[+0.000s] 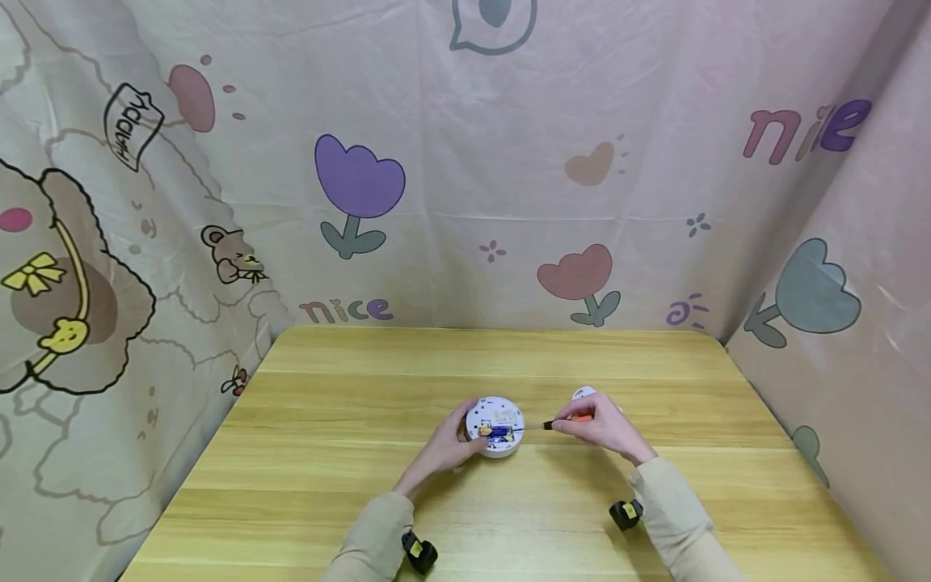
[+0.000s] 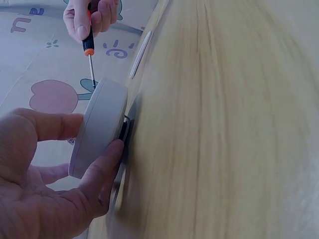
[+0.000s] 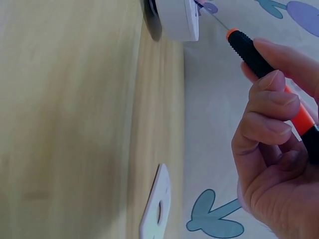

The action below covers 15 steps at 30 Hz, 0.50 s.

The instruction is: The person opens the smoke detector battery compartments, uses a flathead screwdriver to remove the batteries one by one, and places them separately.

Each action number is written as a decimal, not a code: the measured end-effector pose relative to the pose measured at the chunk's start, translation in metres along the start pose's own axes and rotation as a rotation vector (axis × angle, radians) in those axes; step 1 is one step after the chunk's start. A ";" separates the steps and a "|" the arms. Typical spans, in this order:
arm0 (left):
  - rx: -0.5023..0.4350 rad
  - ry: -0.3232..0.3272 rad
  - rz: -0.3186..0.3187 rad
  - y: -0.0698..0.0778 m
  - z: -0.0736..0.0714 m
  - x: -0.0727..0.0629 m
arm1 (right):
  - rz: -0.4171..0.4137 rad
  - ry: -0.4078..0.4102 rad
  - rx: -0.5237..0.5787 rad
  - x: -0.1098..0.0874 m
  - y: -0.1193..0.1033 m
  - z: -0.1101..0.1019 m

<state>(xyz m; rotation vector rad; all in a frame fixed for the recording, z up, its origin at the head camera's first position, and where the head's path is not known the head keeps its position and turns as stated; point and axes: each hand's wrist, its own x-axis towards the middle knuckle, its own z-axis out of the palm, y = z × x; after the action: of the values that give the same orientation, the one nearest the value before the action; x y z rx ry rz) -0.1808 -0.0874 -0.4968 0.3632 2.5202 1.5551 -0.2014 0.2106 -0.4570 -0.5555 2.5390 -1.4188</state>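
Note:
My left hand (image 1: 445, 446) grips a round white battery-powered device (image 1: 493, 406) by its edge, fingers on the rim and thumb near its open battery bay. A blue cylindrical battery (image 1: 502, 432) shows in the bay, which faces up. In the left wrist view the white casing (image 2: 102, 119) is seen side-on between thumb and fingers. With curled fingers, my right hand (image 1: 602, 424) holds a screwdriver (image 3: 251, 54) with a black and orange handle. Its thin metal shaft (image 2: 91, 67) points left, the tip at the bay beside the battery; the tip is hidden in the right wrist view.
A thin white plate (image 3: 157, 209) with a slot lies on the wooden table (image 1: 349, 485), partly behind my right hand in the head view. Black wrist cameras are strapped at both sleeves. A printed curtain (image 1: 436, 162) stands along the table's back and sides.

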 end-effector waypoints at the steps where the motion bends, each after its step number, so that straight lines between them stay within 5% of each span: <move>1: -0.001 0.002 -0.002 0.000 0.000 0.000 | -0.008 0.005 -0.018 0.001 0.000 0.000; 15: -0.025 0.032 -0.005 0.003 0.003 0.001 | -0.107 0.066 -0.280 0.002 -0.027 0.004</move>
<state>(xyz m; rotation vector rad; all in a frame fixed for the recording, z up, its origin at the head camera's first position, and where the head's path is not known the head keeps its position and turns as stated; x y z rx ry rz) -0.1803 -0.0832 -0.4961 0.3310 2.5207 1.6023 -0.1956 0.1942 -0.4363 -0.7088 2.8211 -1.1343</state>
